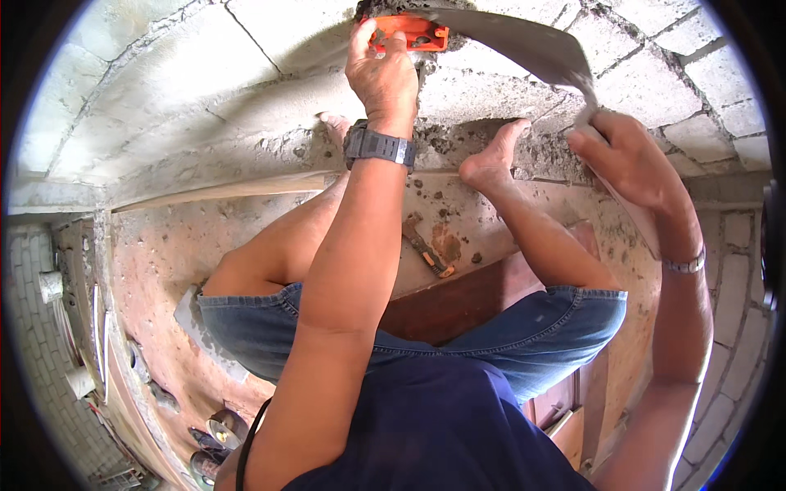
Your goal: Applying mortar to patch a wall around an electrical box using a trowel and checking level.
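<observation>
My left hand point(378, 86) is closed on an orange plastic box point(434, 37) at a rough gap in the pale block wall point(246, 57), thumb inside it and fingers at its left side. My right hand point(622, 164) grips the handle of a grey metal trowel point(532, 49), whose blade reaches left to the top edge of the box; whether it touches cannot be made out. Grey crumbly mortar shows around and below the box. I wear a dark watch on the left wrist and a metal band on the right.
My bare feet point(499, 164) rest near the wall's base on a stained ledge point(311, 200). A hammer-like tool point(426, 250) lies between my legs. At lower left are round containers point(228, 427), a grey scrap point(188, 319) and long boards. Block walls point(729, 295) stand at both sides.
</observation>
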The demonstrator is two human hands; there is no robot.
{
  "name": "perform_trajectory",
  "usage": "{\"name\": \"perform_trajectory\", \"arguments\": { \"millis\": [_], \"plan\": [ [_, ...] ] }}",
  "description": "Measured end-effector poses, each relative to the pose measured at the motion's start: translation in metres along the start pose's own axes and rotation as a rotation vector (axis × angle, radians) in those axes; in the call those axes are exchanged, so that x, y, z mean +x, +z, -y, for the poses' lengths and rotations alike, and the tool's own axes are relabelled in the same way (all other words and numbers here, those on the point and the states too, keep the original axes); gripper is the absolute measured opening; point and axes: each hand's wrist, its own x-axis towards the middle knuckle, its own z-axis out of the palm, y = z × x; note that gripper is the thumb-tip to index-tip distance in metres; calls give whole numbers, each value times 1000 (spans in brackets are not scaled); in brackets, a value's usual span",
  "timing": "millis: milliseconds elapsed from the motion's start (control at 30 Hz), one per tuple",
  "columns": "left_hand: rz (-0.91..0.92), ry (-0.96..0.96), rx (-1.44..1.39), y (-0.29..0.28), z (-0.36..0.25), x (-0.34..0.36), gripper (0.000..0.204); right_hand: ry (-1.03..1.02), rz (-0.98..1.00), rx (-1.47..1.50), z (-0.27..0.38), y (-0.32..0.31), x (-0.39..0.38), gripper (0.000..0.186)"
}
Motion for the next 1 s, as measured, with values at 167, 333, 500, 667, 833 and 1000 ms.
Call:
{"name": "perform_trajectory", "arguments": {
  "millis": [167,333,500,667,833,1000],
  "plan": [
    [65,62,43,-2,6,-5,37,-159,2,-105,33,2,35,47],
    [66,26,-230,4,13,-6,44,-21,34,-207,41,4,49,42],
    [-111,-179,-304,29,1,0,53,35,61,29,22,-2,45,42],
    [-158,-275,-301,37,-3,2,58,73,-38,89,-16,-12,22,50],
    [-356,-365,-261,37,-5,5,61,70,-97,57,-43,-11,-19,56],
    [-321,-594,-470,41,-23,0,55,216,-125,127,-55,4,-47,45]
  ]
}}
